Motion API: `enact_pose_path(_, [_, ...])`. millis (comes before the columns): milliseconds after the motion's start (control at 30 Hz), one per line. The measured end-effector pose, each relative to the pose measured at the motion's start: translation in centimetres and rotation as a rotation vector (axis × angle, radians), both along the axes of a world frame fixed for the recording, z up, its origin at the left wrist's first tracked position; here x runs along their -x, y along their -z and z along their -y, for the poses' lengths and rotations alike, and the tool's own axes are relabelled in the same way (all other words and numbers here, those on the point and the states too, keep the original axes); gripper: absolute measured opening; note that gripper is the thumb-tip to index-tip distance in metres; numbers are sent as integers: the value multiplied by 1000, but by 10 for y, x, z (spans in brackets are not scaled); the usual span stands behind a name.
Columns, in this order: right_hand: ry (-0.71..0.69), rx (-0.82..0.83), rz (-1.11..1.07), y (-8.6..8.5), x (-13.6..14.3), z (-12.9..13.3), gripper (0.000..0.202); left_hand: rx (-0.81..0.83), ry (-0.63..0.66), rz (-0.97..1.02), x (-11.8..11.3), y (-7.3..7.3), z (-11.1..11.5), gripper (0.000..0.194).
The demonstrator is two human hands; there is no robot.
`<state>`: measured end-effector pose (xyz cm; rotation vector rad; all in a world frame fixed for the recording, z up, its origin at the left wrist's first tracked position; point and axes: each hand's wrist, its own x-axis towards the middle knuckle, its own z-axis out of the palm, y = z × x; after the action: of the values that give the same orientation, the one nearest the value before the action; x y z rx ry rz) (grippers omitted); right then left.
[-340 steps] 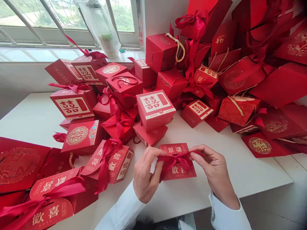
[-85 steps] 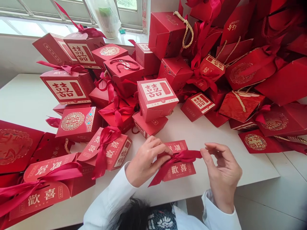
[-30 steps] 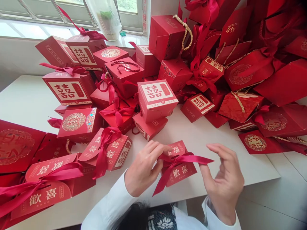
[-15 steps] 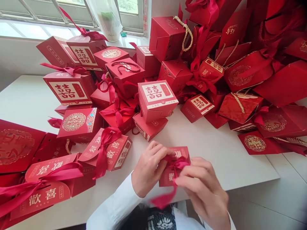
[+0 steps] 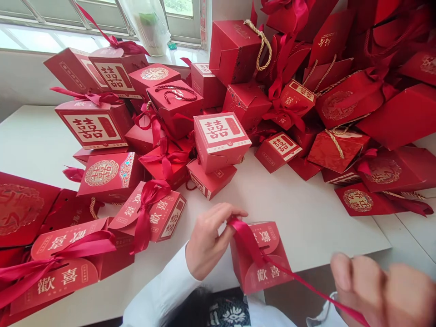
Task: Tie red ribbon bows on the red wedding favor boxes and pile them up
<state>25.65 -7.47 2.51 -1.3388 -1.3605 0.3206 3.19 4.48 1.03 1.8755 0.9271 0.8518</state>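
A small red gift box (image 5: 243, 270) with white characters sits at the table's near edge in front of me. A dark pink ribbon (image 5: 250, 243) passes through the slots in its lid. My left hand (image 5: 214, 236) is at the box's upper left, pinching one end of the ribbon between thumb and fingers. Far out to the lower right, my right hand (image 5: 384, 290) is closed on the other end, which is stretched in a taut line from the lid. That hand is blurred and partly cut off by the frame.
Finished-looking red boxes with bows, such as a bow-tied box (image 5: 150, 211), stand left of my hands. A large heap of red boxes (image 5: 344, 109) fills the back right. A white table (image 5: 306, 209) carries them. A plastic-wrapped cup (image 5: 150, 32) stands on the windowsill.
My right hand has moved far to the right, drawing the ribbon out straight. The loops at the lid are gone, and the box has tilted and turned. My left hand keeps its pinch.
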Motion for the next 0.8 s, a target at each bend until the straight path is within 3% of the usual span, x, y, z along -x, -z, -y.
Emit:
enact_pose_path(100, [-46,-9,-358,-9,6,-20,12,161,-19,116,4,-6,-5,24])
enact_pose_path(200, [38,-24,-629,-17,10,-42,11,303,3,277,11,-11,-10,38])
enact_pose_path(333, [48,-35,-662,-20,6,-55,12,337,-11,403,18,-19,-19,41])
enact_pose_path(533, [47,-59,-544,-30,8,-61,15,226,-34,392,21,-42,-26,41])
enact_pose_path(800, [0,-186,-722,-54,19,-65,16,214,101,311,19,-64,-37,43])
